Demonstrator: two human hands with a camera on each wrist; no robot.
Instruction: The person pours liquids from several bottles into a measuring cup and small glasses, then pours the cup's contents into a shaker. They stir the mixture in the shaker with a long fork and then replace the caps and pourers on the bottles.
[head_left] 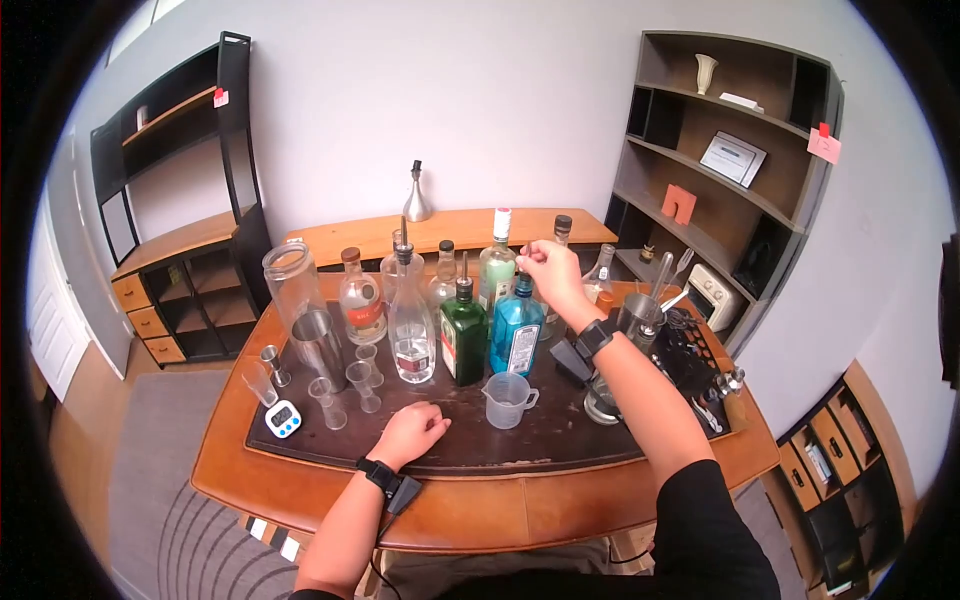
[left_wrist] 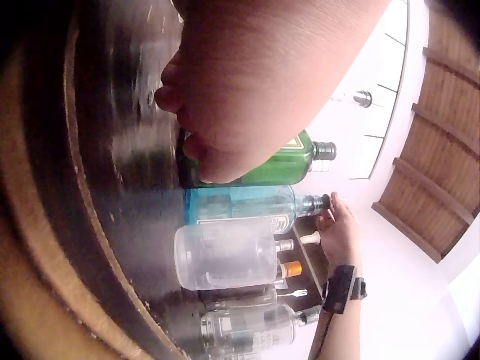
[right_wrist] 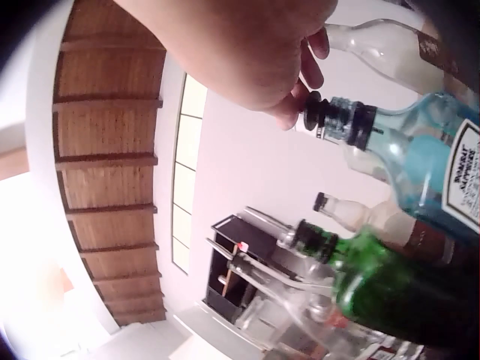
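Right hand (head_left: 556, 277) up at the mouth of the blue bottle (head_left: 503, 335), thumb and fingers pinching the black stopper (right_wrist: 311, 110) at its top. The bottle stands upright on the surface (head_left: 475, 458), just beside the green bottle (head_left: 463, 345) and behind the clear measuring cup (head_left: 506, 403). Left hand (head_left: 413, 433) rests on the surface in front, fingers loosely bent, holding nothing.

Handling, our judgement: we want the stopper gripped evenly from opposite sides, the force kept in line with the neck, with small twists rather than a sideways lever. The bottle has no hand on its body; if the stopper binds, we would steady the glass low down with the left, reaching around the cup. Neighbours stand close, so we keep the right wrist and its strapped device (head_left: 596, 338) high and the elbow wide. Slow, light fingers suit it best.
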